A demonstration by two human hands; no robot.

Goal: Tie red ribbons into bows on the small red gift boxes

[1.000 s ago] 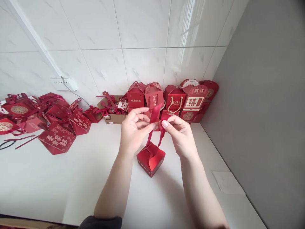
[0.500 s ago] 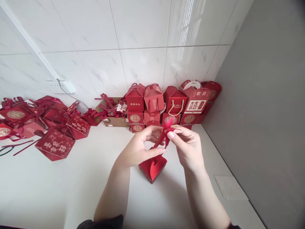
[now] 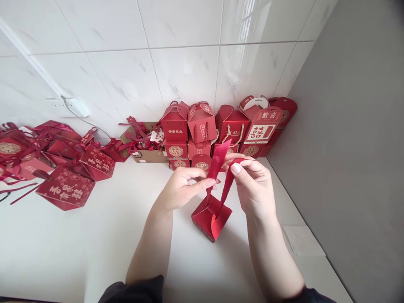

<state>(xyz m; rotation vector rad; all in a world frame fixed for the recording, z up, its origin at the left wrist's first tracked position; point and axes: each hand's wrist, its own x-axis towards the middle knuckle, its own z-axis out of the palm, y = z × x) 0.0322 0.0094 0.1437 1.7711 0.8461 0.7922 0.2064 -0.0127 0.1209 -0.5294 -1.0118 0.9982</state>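
- The left hand [image 3: 179, 189] pinches one red ribbon strip [image 3: 217, 162] between thumb and fingers.
- The right hand [image 3: 252, 185] pinches the other ribbon strip [image 3: 227, 187] the same way.
- Both strips rise from a small red gift box [image 3: 210, 219], which stands on the white counter [image 3: 63, 248], below the hands.
- Stacked red gift boxes [image 3: 202, 126] stand against the tiled wall [image 3: 176, 54].

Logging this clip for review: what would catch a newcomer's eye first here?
At the centre, the left hand and right hand each pinch an end of a red ribbon that rises from a small red box on the white table. Behind them, stacked gift boxes stand against the tiled wall. More red boxes with loose ribbons lie heaped at the far left.
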